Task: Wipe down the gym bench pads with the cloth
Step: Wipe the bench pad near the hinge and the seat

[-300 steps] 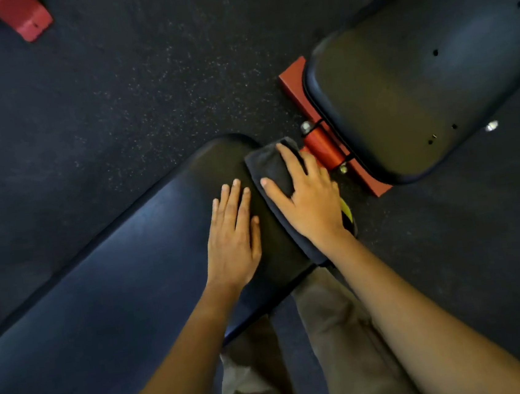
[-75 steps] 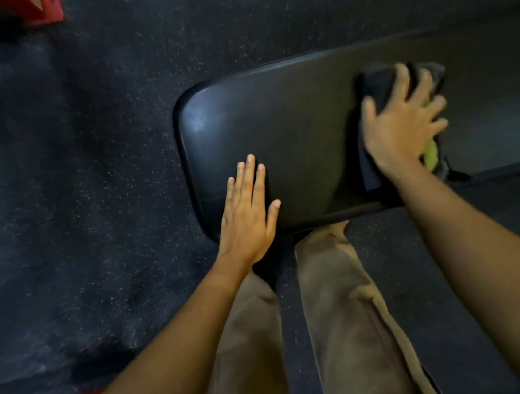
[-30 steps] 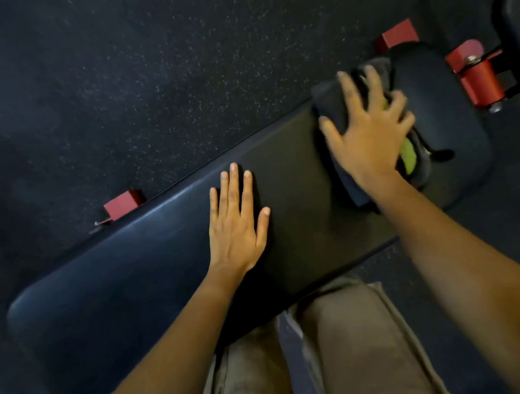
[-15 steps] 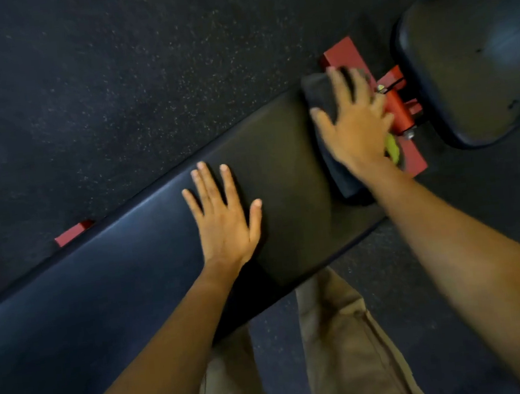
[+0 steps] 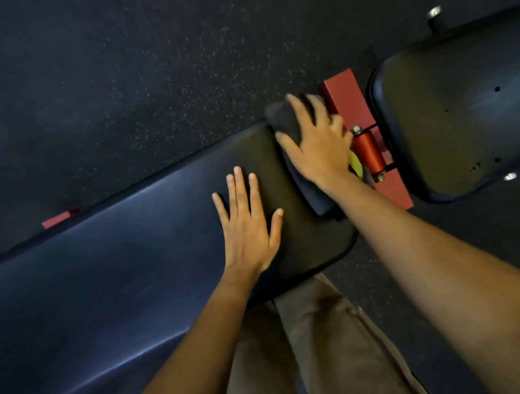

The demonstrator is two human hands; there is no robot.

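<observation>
Right hand (image 5: 321, 148) flat, fingers spread, pressing cloth (image 5: 281, 119) on end of long pad (image 5: 130, 258), centre-right of frame. Left hand (image 5: 247, 230) open, bracing mid-pad. Keep pressure even, overlap strokes, cover rim; seat pad (image 5: 468, 110) at right next.

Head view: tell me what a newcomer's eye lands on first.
Two bare hands on the long bench pad draw the eye first. The right hand presses a dark cloth flat at the pad's right end, and the left hand lies flat beside it. Next comes the red frame bracket, bright in the gap between that pad and the second pad at upper right.
</observation>
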